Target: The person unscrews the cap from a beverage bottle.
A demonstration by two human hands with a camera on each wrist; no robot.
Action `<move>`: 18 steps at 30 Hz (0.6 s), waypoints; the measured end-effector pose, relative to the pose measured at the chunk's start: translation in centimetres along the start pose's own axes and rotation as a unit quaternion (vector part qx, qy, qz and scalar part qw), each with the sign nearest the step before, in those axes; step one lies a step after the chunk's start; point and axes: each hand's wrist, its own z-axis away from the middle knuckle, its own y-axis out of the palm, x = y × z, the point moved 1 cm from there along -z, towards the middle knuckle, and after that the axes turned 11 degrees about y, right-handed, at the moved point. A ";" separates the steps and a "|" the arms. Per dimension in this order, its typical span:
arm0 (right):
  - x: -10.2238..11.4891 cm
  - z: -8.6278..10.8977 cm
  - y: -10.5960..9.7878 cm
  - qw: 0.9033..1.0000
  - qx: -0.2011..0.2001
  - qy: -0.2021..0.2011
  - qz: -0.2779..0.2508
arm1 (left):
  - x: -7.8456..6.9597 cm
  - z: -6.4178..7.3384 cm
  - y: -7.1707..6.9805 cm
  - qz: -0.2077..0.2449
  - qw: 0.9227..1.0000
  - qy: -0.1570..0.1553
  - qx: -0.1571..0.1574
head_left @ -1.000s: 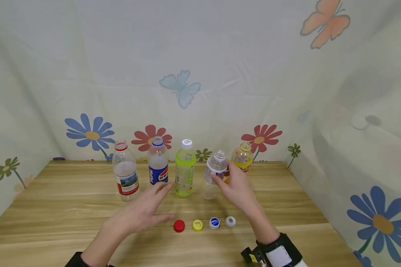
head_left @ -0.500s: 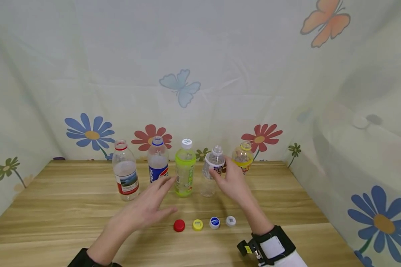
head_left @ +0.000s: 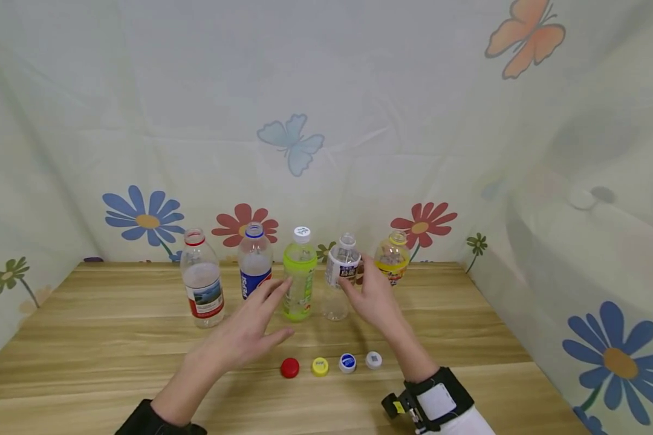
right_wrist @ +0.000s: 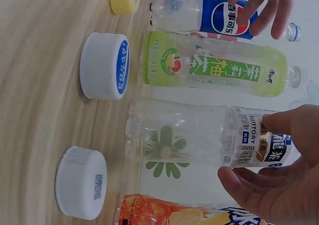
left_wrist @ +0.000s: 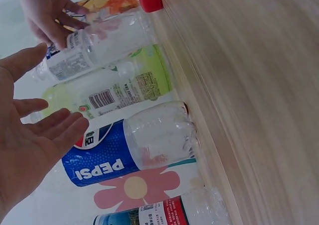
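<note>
My right hand (head_left: pixel 378 302) grips a clear uncapped bottle (head_left: pixel 335 307) with a white Suntory label. Thumb and fingers wrap its upper part in the right wrist view, and the bottle is upright beside the white-capped green bottle (head_left: pixel 299 293). Fingers spread and nearly straight, my left hand (head_left: pixel 239 338) hovers in front of the blue-labelled Pepsi bottle (head_left: pixel 254 269), covering its lower part. That hand holds nothing, and its fingertips come close to the green bottle in the head view; whether they touch it I cannot tell.
An uncapped bottle with a red neck ring (head_left: pixel 203 296) stands far left, and a yellow-ringed one (head_left: pixel 394 260) far right. A red cap (head_left: pixel 290 367), a yellow cap (head_left: pixel 320 366), a blue-and-white cap (head_left: pixel 347 363) and a white cap (head_left: pixel 373 360) lie in front. Patterned cloth (head_left: pixel 326 84) hangs behind.
The clear bottle has shifted a little left and gone from tilted to upright, its label turning to the front. My right hand moved with it; the left hand drifted slightly forward and right.
</note>
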 end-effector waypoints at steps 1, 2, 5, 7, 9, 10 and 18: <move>0.0 0.0 0.0 1.000 -0.002 -0.002 -0.001 | 0.0 0.0 0.0 0.001 1.000 0.001 -0.001; -0.1 0.1 0.0 1.000 -0.004 -0.003 -0.001 | -0.1 -0.1 0.0 0.001 1.000 0.000 -0.001; -0.2 0.2 -0.1 1.000 -0.007 0.000 -0.003 | -0.2 -0.3 0.0 0.007 1.000 0.005 -0.010; -0.2 0.4 -0.1 1.000 -0.005 0.005 -0.002 | -0.3 -0.5 0.0 0.009 1.000 0.008 -0.016; -0.2 0.6 -0.3 1.000 -0.001 0.012 0.001 | -0.5 -0.8 0.0 0.009 1.000 0.007 -0.022; -0.2 0.7 -0.3 1.000 0.002 0.015 0.004 | -0.5 -0.9 0.0 0.009 1.000 0.007 -0.026; 0.1 1.8 -1.5 0.998 0.038 0.042 0.027 | -1.1 -1.8 0.1 -0.007 0.996 0.011 -0.090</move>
